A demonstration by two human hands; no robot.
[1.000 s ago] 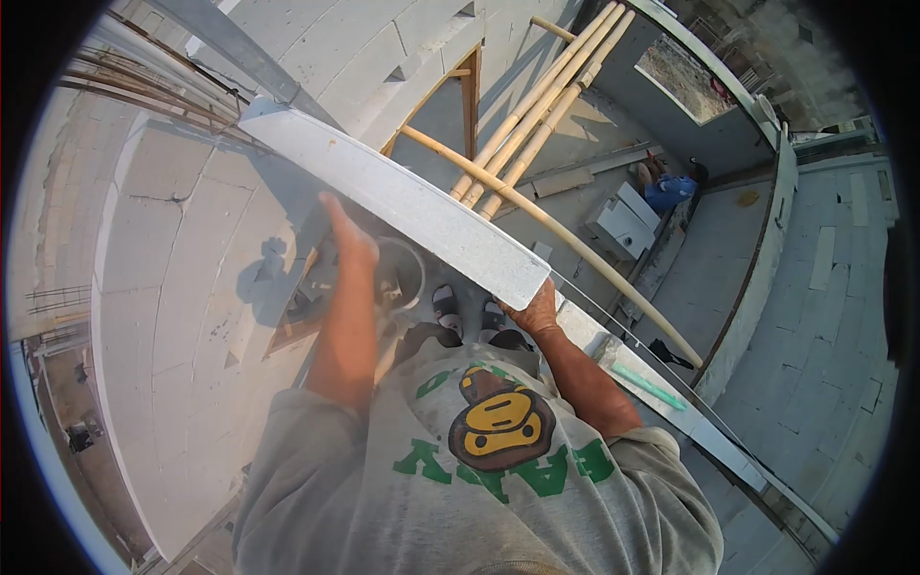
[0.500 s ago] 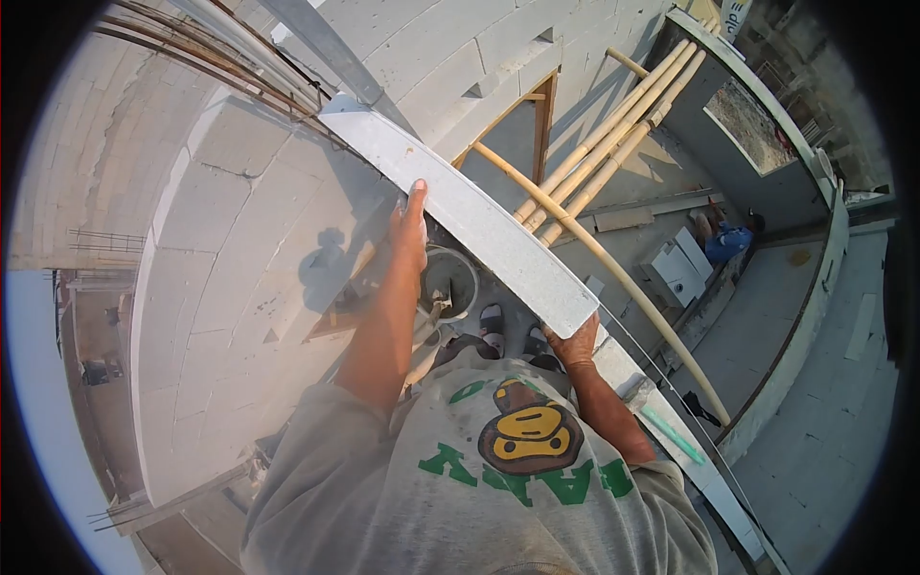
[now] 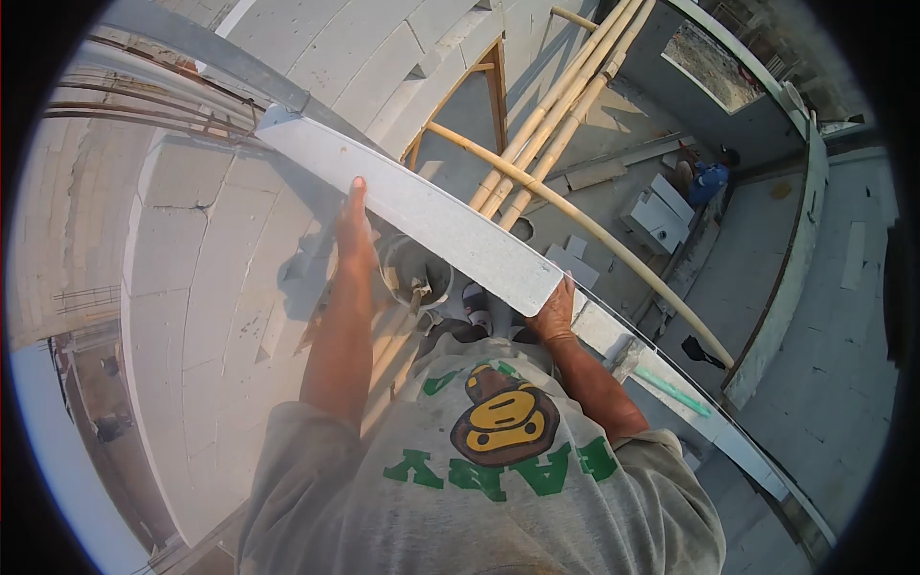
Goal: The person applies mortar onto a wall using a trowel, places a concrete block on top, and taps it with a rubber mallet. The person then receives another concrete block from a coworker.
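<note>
A long, pale aerated concrete block (image 3: 422, 211) lies slantwise in front of me, and both hands hold it. My left hand (image 3: 356, 230) is at its near long side, thumb up along the edge and the other fingers mostly hidden. At the lower right end, my right hand (image 3: 554, 311) wraps round the corner, its fingertips showing past the end. Below the block, a bucket (image 3: 385, 273) holds grey mortar and a tool with a handle. Right of my right hand, a green-handled tool (image 3: 673, 391) with a mortar-smeared head rests on a narrow wall top (image 3: 743, 458).
Bamboo poles (image 3: 575, 105) cross beyond the block. A grey metal post (image 3: 230, 62) and bent rebar (image 3: 144, 113) stand at the upper left. A block wall (image 3: 206, 297) rises on my left. Lower down at right, a person in blue (image 3: 707, 182) is beside white slabs (image 3: 661, 211).
My view has shifted, so most of the scene sits further left. The block and both hands moved left and slightly up in view. Both hands keep their hold.
</note>
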